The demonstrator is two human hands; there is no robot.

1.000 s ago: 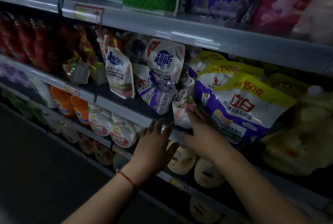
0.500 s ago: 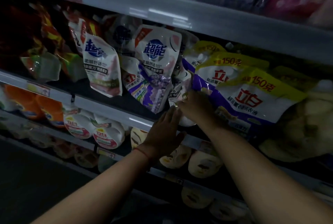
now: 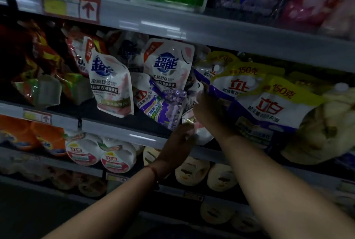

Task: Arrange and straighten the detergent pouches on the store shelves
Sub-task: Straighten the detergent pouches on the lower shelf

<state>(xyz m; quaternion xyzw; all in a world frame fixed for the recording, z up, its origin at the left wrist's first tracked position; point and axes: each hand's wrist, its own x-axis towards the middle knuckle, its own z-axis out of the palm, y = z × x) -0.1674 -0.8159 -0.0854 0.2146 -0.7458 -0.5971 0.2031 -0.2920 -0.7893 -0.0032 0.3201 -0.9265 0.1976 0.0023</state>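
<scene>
Detergent pouches crowd the middle shelf (image 3: 123, 135) in a loose, uneven row, which is why both hands have gone to the gap in its centre. A small white-and-pink pouch (image 3: 199, 133) has slumped low at the shelf's front edge, wedged between the tilted purple lavender pouch (image 3: 163, 104) on its left and the yellow-topped purple pouches (image 3: 269, 108) on its right. The person's left hand (image 3: 177, 143) comes up from below with fingers fairly straight, its fingertips touching the lower front of that slumped pouch, apparently to prop it so it does not slide off the edge. The right hand (image 3: 208, 112) reaches in above it, against the pouch's upper part and just beside the nearest yellow-topped pouch; the dim light and blur hide whether its grip is closed round the pouch or only pressing, so that cannot be told.

Further left, a white pouch with blue lettering (image 3: 112, 85) leans forward on its own, and another like it (image 3: 169, 64) stands taller behind the lavender one, which lies propped at a slant against it. The leaning seems to come from soft, floppy packs with nothing firm beside them. The likely step in hand is lifting the fallen pouch upright and seating it back in line; the slanted neighbours look not yet straightened.
</scene>
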